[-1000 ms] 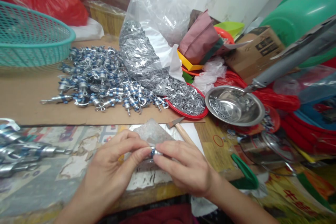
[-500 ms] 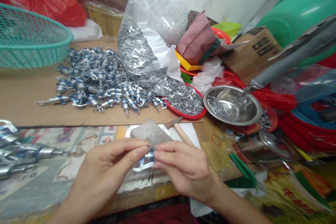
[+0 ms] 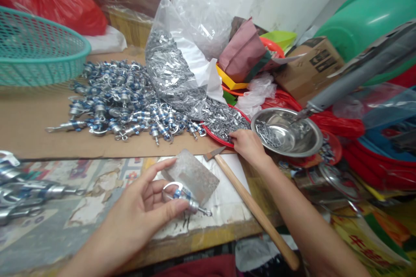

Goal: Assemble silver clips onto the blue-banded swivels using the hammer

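Observation:
My left hand (image 3: 143, 207) holds a silver-and-blue metal fitting (image 3: 184, 194) between thumb and fingers. The fitting is a small cylinder with a curved silver lever on one side and a thin rod ending in a ring, pointing right. Just behind it lies a grey metal block (image 3: 203, 179) on white paper. My right hand (image 3: 248, 147) reaches to the near edge of a red dish (image 3: 212, 135) heaped with small flat metal pieces (image 3: 224, 117). Its fingertips are pinched together among these pieces; what is between them is too small to make out.
A hammer (image 3: 256, 207) with a wooden handle lies right of the block, under my right forearm. Behind are a pile of similar fittings (image 3: 120, 91), a clear bag (image 3: 172, 69) of metal pieces and a steel bowl (image 3: 292, 134). More fittings (image 3: 29, 190) lie at left.
My right hand has left the fitting and moved up and right to the red dish. My left hand alone now holds the fitting, turned with its rod to the right.

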`<action>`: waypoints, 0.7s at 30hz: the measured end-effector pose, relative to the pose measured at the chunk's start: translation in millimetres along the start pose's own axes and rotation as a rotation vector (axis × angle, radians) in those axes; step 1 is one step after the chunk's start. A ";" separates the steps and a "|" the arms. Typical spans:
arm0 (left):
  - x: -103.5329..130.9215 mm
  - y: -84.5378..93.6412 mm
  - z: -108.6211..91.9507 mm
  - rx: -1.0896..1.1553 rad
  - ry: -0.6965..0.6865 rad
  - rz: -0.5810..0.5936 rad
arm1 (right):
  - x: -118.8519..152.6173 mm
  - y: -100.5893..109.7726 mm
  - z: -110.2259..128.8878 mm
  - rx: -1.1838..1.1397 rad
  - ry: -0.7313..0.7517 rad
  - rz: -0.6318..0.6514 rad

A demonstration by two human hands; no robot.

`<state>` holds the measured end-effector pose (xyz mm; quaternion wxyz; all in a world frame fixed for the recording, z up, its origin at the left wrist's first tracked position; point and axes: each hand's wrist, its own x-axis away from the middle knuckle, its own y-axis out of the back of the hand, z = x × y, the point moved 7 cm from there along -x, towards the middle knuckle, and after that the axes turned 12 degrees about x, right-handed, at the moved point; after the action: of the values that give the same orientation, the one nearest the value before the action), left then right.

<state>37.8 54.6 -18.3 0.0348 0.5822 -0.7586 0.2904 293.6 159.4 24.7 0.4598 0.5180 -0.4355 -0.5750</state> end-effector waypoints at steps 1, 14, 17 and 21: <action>-1.0 1.8 0.6 -0.003 -0.001 -0.004 | -2.2 -4.0 -3.0 0.001 -0.004 0.001; -1.9 -0.6 -2.6 0.100 0.022 -0.055 | 54.3 12.7 85.6 -0.656 0.179 0.301; -4.2 0.2 1.7 0.123 0.018 -0.009 | 76.4 15.0 119.7 -0.785 0.338 0.343; -5.8 0.6 5.1 0.132 0.014 0.031 | 85.3 26.9 125.4 -0.639 0.441 0.097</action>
<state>40.5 57.3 -25.1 -0.0027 0.5692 -0.7465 0.3444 167.3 73.5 44.8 0.7071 0.4388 -0.1494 -0.5340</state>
